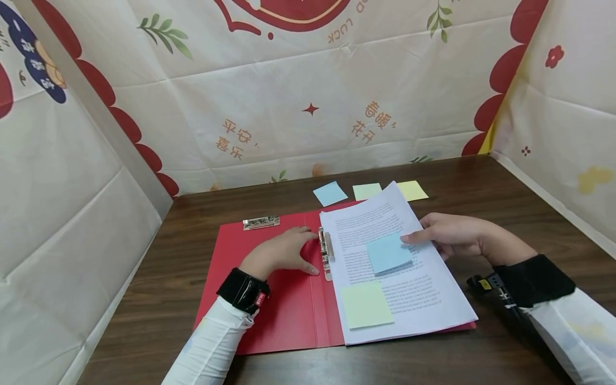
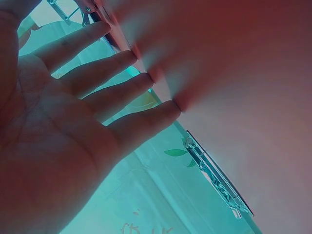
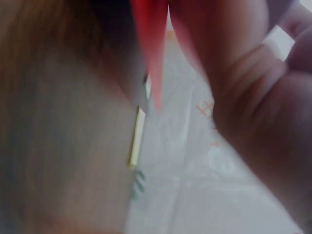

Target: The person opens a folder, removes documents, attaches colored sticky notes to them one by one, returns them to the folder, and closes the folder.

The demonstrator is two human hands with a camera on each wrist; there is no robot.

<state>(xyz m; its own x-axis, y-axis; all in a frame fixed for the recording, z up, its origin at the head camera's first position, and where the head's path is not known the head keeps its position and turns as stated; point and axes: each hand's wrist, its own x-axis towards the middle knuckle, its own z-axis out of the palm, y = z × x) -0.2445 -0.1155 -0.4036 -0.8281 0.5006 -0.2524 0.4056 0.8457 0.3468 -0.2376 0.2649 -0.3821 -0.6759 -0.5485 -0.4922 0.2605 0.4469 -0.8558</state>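
Note:
An open red folder lies on the table with a stack of printed sheets on its right side. My right hand pinches the stack's right edge, thumb on top beside a blue sticky note pad; its other fingers are hidden underneath. A pale green sticky note sits lower on the top sheet. My left hand rests at the folder's spine, thumb and fingertips by a metal clip at the paper's left edge. In the left wrist view, its fingers are straight and spread, tips at the red cover.
Another metal clip is on the folder's left cover, near its top edge. Behind the folder lie blue, pale green and yellow sticky notes. Printed cloth walls stand around the wooden table.

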